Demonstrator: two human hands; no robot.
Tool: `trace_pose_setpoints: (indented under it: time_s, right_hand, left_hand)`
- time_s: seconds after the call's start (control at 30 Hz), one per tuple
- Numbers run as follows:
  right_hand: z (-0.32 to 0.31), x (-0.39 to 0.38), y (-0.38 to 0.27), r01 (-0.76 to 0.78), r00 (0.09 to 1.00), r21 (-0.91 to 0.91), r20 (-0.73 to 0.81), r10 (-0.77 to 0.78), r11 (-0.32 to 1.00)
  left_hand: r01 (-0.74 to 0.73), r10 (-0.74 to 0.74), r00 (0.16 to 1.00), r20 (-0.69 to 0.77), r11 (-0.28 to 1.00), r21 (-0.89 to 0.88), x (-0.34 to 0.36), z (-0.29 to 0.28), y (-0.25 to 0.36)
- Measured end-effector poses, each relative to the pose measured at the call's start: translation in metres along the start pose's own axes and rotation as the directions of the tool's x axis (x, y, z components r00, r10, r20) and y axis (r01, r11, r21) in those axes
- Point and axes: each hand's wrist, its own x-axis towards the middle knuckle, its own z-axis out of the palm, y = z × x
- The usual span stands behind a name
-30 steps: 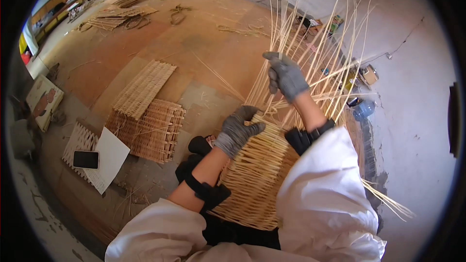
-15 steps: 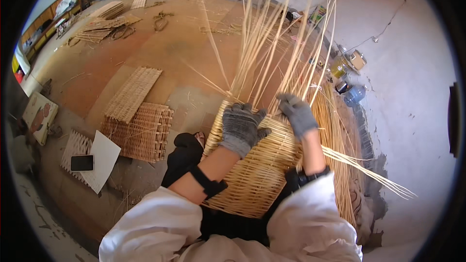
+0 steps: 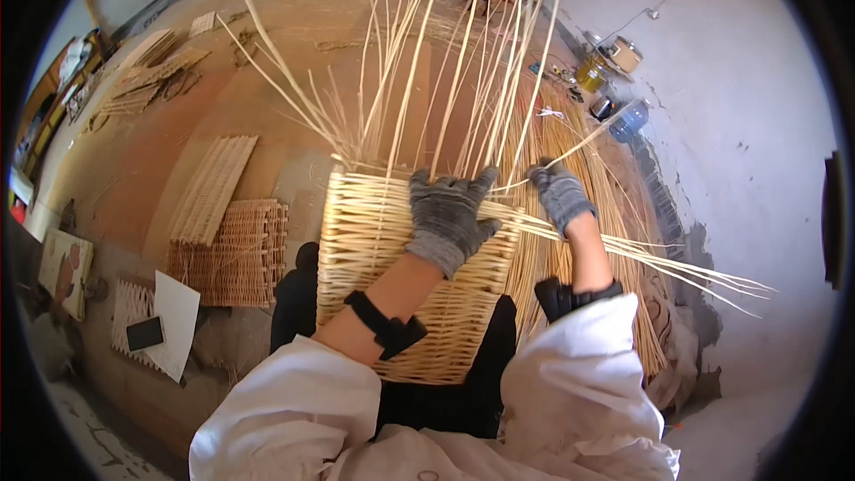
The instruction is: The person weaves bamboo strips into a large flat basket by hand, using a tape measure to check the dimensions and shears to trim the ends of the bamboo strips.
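Observation:
My left hand (image 3: 445,218), in a grey glove, lies with fingers spread on the upper edge of a pale woven wicker panel (image 3: 419,321) across my lap. Just to its right, my gloved right hand (image 3: 559,196) is closed on a thin pale strand (image 3: 583,142) near the panel's top corner. Long loose rods (image 3: 414,53) stick up from the panel's far edge, and a sheaf of strands (image 3: 686,272) runs out to the right below my right hand. My fingertips are partly hidden.
A long bundle of reddish rods (image 3: 637,321) lies to the right. Woven panels (image 3: 227,258), a white sheet (image 3: 178,347) and a phone (image 3: 145,333) are on the floor at left. A blue water jug (image 3: 630,120) and boxes (image 3: 623,58) stand by the right wall.
The panel has swung more upright and left in view. My right hand has come down from high among the rods and moved right. My left hand has spread along the top edge.

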Motion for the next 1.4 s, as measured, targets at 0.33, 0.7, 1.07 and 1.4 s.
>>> trace_pose_setpoints:
  time_s: [0.33, 0.7, 1.07, 1.4]
  right_hand:
    - [-0.003, -0.047, -0.019, -0.280, 0.952, -0.686, -0.109, 0.285, 0.671]
    - [0.031, -0.082, -0.074, 0.342, 0.852, -0.762, 0.004, -0.524, 0.550]
    - [0.196, -0.043, -0.144, 0.671, 0.735, -0.507, 0.360, -0.575, 0.541]
    - [0.219, -0.032, -0.165, 0.684, 0.705, -0.441, 0.603, -0.373, 0.580]
  left_hand:
    - [-0.103, 0.086, 0.984, 0.153, 0.989, 0.108, -0.003, -0.010, 0.015]
    - [-0.104, 0.098, 0.993, -0.070, 0.990, -0.095, -0.017, -0.026, 0.013]
    - [0.109, -0.361, 0.932, 0.025, 0.213, -0.971, -0.053, -0.009, -0.145]
    - [0.167, -0.403, 0.907, 0.120, 0.083, -0.983, -0.053, -0.001, -0.149]
